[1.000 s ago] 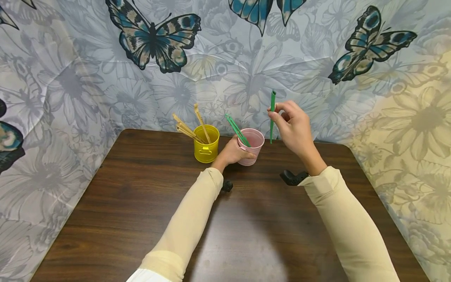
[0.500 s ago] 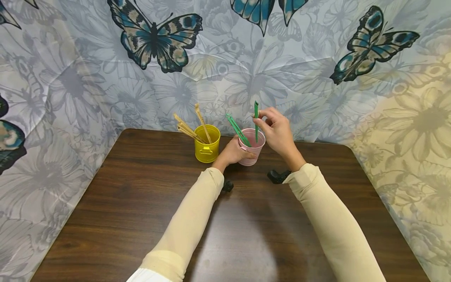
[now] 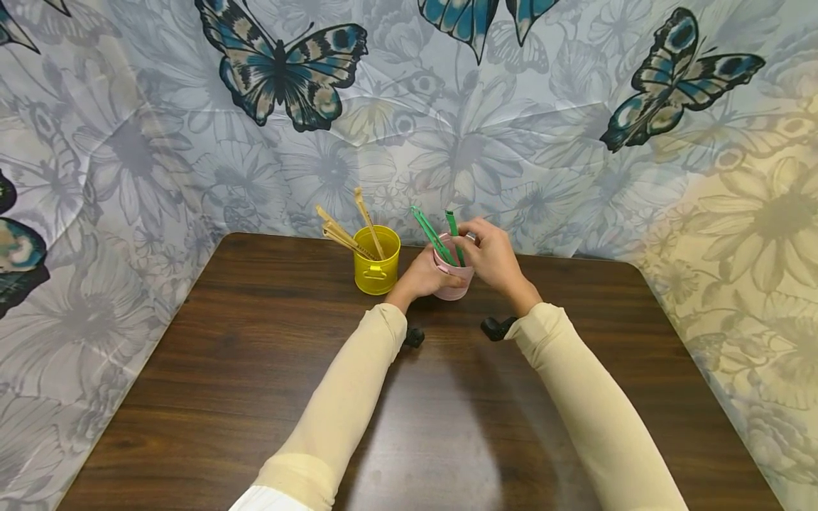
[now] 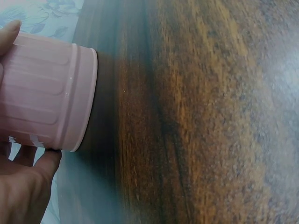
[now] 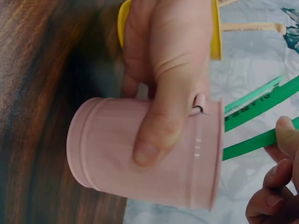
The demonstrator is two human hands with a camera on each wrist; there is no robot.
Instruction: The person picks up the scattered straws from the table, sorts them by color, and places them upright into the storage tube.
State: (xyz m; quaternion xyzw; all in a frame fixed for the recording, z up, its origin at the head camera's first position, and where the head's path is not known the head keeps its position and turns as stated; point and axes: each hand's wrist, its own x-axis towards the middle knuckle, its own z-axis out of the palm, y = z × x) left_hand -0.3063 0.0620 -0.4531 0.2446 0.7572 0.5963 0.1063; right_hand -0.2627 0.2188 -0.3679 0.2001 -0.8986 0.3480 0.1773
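Note:
My left hand (image 3: 423,274) holds the small pink bucket (image 5: 121,149) round its side; the thumb (image 5: 159,133) lies across the wall. The bucket (image 4: 37,88) stands on the table, with green slim wrapped sticks (image 3: 427,228) leaning out of it to the left. Another green wrapped stick (image 3: 451,223) is pinched between thumb and fingers of my right hand (image 3: 493,255). Its lower end is inside the bucket, hidden by the wall in the right wrist view. Dark printed letters show on one green stick (image 5: 261,101).
Just left of the pink bucket stands a yellow bucket (image 3: 375,273) with several beige sticks (image 3: 341,235) in it. Both are near the back edge of the dark wooden table (image 3: 211,369). A butterfly-patterned cloth (image 3: 409,106) hangs behind.
My right hand has moved left and down from beside the pink bucket, bringing the green stick's lower end into it. The left hand keeps its hold on the bucket.

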